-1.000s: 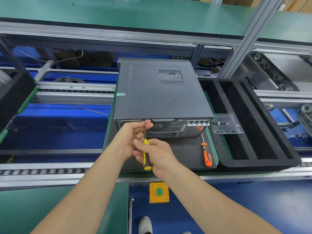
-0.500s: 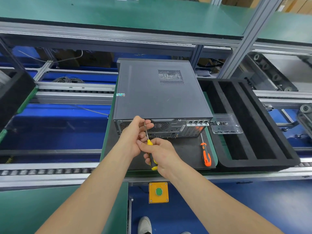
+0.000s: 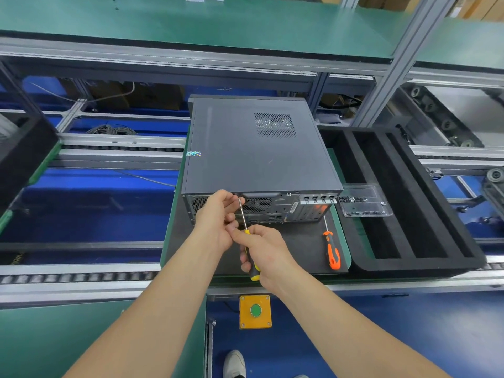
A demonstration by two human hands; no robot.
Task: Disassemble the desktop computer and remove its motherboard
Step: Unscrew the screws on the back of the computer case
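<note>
While your right hand (image 3: 268, 252) grips the yellow screwdriver (image 3: 246, 233), left fingers (image 3: 227, 198) pinching its shaft, the computer case (image 3: 256, 159) sits closed; nearly everything is left.

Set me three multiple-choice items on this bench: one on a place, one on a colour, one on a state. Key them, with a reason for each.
1. The orange-handled screwdriver lies: A on the floor; B on the black mat; C on a chair.
2. The push button below the bench edge is: A green; B red; C white.
3. The right hand is: A flat and empty; B pressing the button; C gripping the yellow-handled screwdriver.

Key: B, it lies flat on the mat, untouched; A, its round cap is plainly green; C, the fingers curl round the handle.
</note>
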